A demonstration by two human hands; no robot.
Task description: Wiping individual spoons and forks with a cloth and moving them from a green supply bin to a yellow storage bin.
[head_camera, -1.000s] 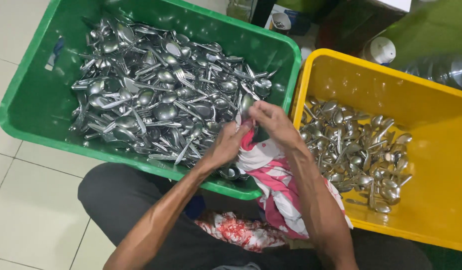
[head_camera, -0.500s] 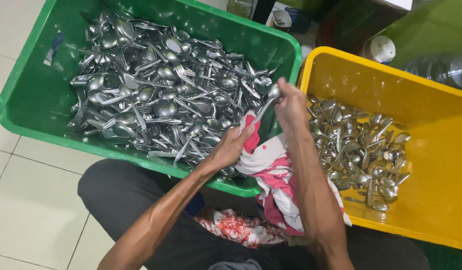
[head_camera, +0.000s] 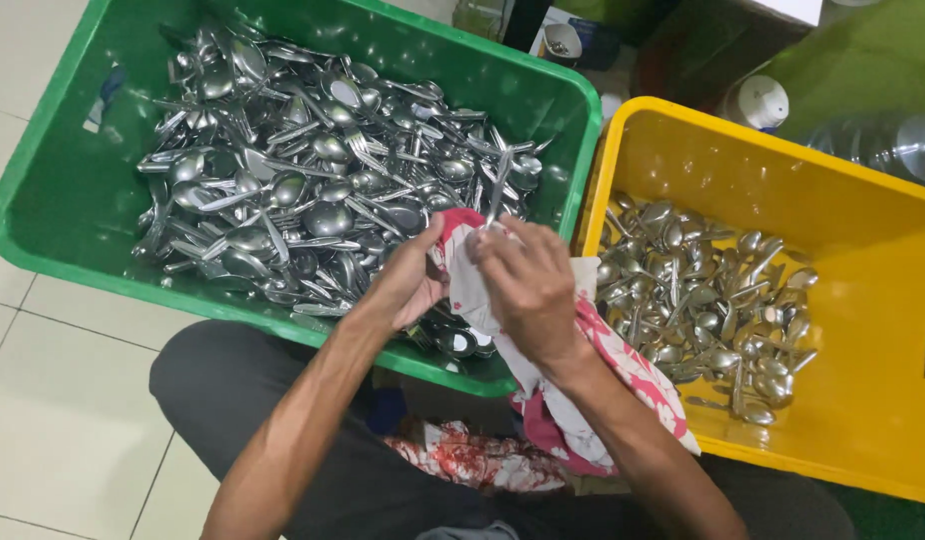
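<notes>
My left hand (head_camera: 408,283) grips a red, pink and white patterned cloth (head_camera: 603,380) over the near edge of a green crate (head_camera: 53,190). My right hand (head_camera: 528,285) pinches a metal utensil (head_camera: 499,190) by its lower end, wrapped in the same cloth; its handle sticks up above my fingers. The green crate is heaped with steel spoons and forks (head_camera: 303,190). To the right, a yellow crate (head_camera: 863,250) holds a smaller pile of spoons (head_camera: 703,300).
I sit on a pale tiled floor (head_camera: 53,420), my dark-trousered leg (head_camera: 283,410) under the crates' near edges. More patterned cloth (head_camera: 473,460) lies in my lap. A white-capped bottle (head_camera: 758,100) and a clear plastic container (head_camera: 883,140) stand behind the yellow crate.
My right hand has come back from over the yellow crate's edge to meet my left hand. It now holds a utensil upright inside the cloth, above the green crate's near edge.
</notes>
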